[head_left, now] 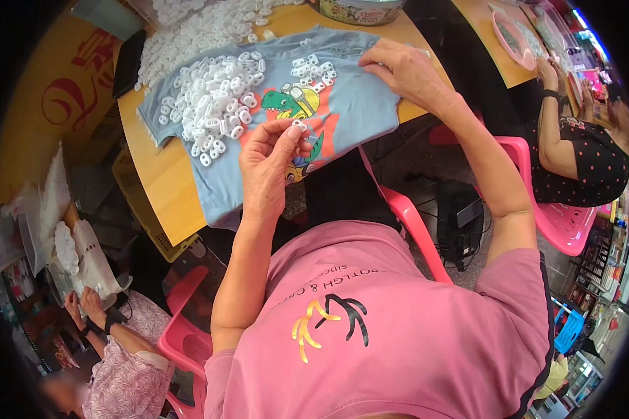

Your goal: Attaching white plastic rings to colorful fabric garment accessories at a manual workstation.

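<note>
Between the thumb and fingers of my left hand (274, 148) is a small white two-hole plastic piece (299, 126). It is held above the printed dinosaur on a light blue T-shirt (220, 185) spread over the table. My right hand (407, 73) is at the shirt's far right, fingers bent and drawn together close to the cloth; anything in its fingertips is too small to make out. A big heap of white two-hole pieces (217, 94) lies on the shirt's left part. A smaller group of the same pieces (313, 72) lies between my hands, toward the far side.
More white pieces (189, 35) are piled at the back of the wooden table (157, 188), beside a round tub (360, 10). Pink plastic chairs (416, 234) stand around. One person (580, 150) sits at the right near a pink tray (514, 40); another person's hands (91, 307) work at lower left.
</note>
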`<move>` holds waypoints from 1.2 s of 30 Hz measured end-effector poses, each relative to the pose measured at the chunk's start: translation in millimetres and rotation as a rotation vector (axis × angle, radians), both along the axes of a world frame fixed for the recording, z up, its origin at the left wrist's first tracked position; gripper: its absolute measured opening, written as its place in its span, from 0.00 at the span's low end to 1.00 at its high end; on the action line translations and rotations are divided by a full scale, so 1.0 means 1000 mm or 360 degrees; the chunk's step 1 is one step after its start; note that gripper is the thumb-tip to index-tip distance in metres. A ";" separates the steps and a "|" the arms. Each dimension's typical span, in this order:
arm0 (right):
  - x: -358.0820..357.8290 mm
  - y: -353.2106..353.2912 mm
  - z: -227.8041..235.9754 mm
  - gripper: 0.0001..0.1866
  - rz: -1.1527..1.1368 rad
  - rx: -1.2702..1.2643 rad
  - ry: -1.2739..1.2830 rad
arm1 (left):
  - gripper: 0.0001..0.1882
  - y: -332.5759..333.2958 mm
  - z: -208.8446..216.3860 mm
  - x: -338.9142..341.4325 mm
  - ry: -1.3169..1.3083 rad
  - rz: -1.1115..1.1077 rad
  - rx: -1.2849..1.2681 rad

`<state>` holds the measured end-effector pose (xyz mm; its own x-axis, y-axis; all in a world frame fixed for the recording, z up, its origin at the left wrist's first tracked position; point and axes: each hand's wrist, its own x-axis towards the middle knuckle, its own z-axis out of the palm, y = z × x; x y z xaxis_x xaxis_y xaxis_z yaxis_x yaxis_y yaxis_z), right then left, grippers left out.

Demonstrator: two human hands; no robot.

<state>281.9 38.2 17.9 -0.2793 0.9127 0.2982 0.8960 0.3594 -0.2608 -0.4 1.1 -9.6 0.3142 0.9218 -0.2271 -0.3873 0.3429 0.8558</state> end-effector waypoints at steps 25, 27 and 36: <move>-0.039 -0.016 -0.002 0.10 -0.0204 -0.0284 0.1129 | 0.08 0.000 -0.003 -0.002 -0.0061 -0.0015 0.0025; -0.057 -0.024 0.001 0.10 -0.0184 -0.0372 0.1279 | 0.08 0.000 -0.002 -0.002 -0.0075 -0.0003 0.0005; -0.119 -0.046 0.005 0.09 0.0026 -0.0849 0.2166 | 0.09 -0.004 0.018 -0.004 -0.0074 0.0064 0.0122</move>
<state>162.9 -8.0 23.2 -0.0752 0.9967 -0.0307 -0.1494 -0.0417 -0.9879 -4.3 -2.5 8.6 0.2850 0.9480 -0.1414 -0.4394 0.2603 0.8597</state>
